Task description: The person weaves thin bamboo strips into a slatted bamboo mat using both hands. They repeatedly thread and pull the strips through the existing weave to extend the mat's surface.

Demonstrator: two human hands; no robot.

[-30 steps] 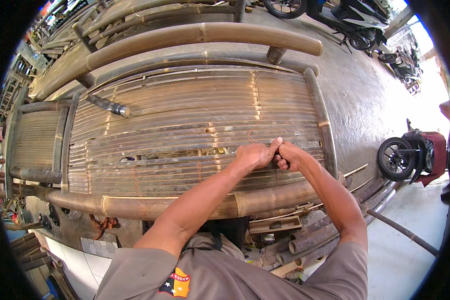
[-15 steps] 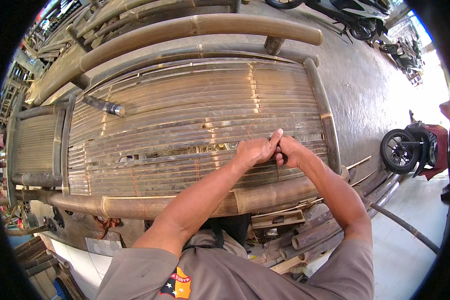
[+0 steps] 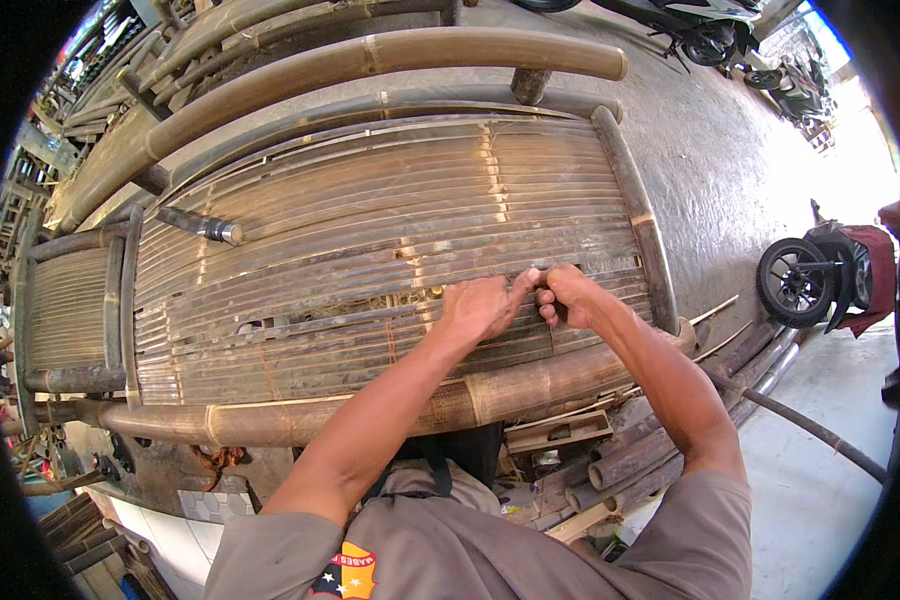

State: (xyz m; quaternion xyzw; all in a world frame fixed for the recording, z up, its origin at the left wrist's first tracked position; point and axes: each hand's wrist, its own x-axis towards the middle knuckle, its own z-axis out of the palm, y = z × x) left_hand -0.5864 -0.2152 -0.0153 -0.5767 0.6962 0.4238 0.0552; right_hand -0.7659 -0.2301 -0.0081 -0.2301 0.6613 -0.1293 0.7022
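**Left hand (image 3: pixel 480 303) and right hand (image 3: pixel 570 293) held close together over the slatted bamboo table (image 3: pixel 320 205)**

Little has been changed over the last second. The view has been shifted slightly, and the left thumb, previously laid higher over the right hand, is now brought lower, with its tip next to the right forefinger. The hands are thus judged to be kept at one spot, with fine finger work being done rather than any large move. The fingers of both are curled; whether something thin is pinched between them cannot be told.

The bamboo table lies crosswise in front of the person, and the hands are placed over its nearer right part, by a long gap (image 3: pixel 355 303) between slats.

Two hands are counted, both the person's own. One bamboo table is seen; its slats are too many to be counted surely. One dark tool (image 3: pixel 200 225) with a bright metal end is laid at its far left. At least two thin reddish cords (image 3: pixel 391 338) are seen across the nearer slats. One thick bamboo rail (image 3: pixel 400 55) is set beyond, and one smaller slatted panel (image 3: pixel 67 310) at the left. At least three motorcycles (image 3: pixel 835 272) are parked around, one of them partly covered in dark red.
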